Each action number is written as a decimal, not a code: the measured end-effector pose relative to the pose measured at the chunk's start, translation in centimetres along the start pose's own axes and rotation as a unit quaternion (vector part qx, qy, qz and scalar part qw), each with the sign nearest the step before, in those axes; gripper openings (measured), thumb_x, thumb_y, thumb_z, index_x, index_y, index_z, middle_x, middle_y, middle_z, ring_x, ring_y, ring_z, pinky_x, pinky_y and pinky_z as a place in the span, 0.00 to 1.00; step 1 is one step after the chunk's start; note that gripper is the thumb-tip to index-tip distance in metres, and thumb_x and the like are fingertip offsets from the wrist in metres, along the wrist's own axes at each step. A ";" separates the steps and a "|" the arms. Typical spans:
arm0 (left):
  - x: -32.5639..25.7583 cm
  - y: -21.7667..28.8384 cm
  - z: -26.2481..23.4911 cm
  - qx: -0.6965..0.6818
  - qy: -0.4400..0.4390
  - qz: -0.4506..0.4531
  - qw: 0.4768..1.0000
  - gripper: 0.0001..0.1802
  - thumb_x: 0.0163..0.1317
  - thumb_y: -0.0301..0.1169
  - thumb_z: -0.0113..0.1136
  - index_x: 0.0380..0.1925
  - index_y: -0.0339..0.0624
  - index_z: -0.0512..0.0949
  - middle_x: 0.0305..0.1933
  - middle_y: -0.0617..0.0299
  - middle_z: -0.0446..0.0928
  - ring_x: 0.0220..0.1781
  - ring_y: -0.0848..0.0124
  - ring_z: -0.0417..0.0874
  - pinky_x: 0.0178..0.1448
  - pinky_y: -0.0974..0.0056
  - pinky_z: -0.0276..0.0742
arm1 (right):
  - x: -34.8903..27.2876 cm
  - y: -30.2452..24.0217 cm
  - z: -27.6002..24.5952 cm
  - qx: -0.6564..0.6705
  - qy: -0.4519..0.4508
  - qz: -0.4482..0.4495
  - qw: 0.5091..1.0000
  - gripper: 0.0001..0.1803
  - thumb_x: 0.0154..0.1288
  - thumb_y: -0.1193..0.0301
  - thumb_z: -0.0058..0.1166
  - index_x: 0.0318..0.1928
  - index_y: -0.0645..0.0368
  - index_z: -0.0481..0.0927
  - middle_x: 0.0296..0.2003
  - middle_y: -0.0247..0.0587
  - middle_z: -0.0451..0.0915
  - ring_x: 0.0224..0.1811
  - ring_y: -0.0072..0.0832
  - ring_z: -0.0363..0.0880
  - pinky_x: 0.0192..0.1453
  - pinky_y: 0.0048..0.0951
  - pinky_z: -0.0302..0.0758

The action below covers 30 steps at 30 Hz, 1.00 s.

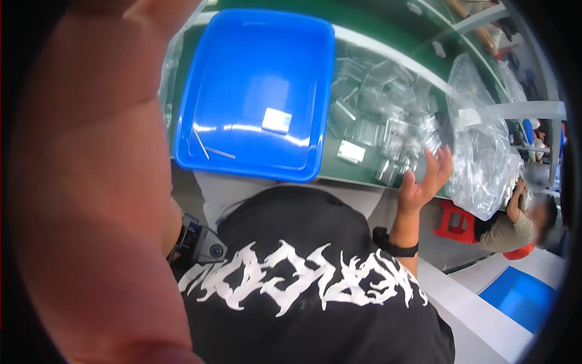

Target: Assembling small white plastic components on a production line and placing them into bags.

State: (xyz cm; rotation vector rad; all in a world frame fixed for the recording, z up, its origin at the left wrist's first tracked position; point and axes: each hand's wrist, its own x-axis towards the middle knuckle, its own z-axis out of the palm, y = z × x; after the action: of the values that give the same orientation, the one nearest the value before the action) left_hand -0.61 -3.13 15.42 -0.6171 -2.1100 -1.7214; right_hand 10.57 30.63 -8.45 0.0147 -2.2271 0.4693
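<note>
Head view: right hand (424, 182) open beside clear packets (388, 130).

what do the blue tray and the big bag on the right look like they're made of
Blue tray: probably moulded plastic, smooth and glossy; bright lamp streaks reflect off its floor and the rim is rounded.
Big bag: thin clear plastic film, crinkled, with white glints along its folds; what's inside is too blurred to tell. The right hand is beside it, fingers spread.
</note>
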 end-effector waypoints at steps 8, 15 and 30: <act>-0.6 -2.6 -5.1 -0.067 -0.026 0.149 0.986 0.63 0.52 0.45 0.83 0.79 0.34 0.51 0.82 0.35 0.51 0.77 0.43 0.69 0.77 0.47 0.68 | -1.1 0.1 0.1 0.013 0.007 0.028 1.000 0.38 0.65 0.40 0.63 0.60 0.60 0.83 0.73 0.62 0.63 0.74 0.54 0.65 0.70 0.50 0.70; -3.4 -6.3 -4.9 0.080 -0.316 0.068 0.943 0.46 0.51 0.46 0.79 0.67 0.35 0.73 0.72 0.31 0.69 0.70 0.40 0.75 0.74 0.42 0.68 | -0.1 -0.1 -0.3 0.010 0.007 0.033 0.999 0.35 0.58 0.47 0.71 0.58 0.58 0.84 0.71 0.62 0.65 0.70 0.57 0.67 0.71 0.51 0.69; -6.3 -11.2 -1.1 0.340 -0.495 -0.034 0.799 0.49 0.46 0.36 0.82 0.70 0.42 0.71 0.75 0.37 0.67 0.75 0.36 0.67 0.76 0.46 0.66 | 0.2 -0.8 -1.2 0.005 0.015 0.037 0.999 0.37 0.54 0.48 0.74 0.62 0.49 0.82 0.69 0.58 0.68 0.66 0.56 0.71 0.68 0.50 0.71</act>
State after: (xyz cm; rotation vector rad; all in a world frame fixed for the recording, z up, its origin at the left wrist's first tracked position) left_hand -1.24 -6.82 3.06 -1.3842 -3.1760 -0.4647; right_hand 11.42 30.36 -7.33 -0.0691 -2.2018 0.5178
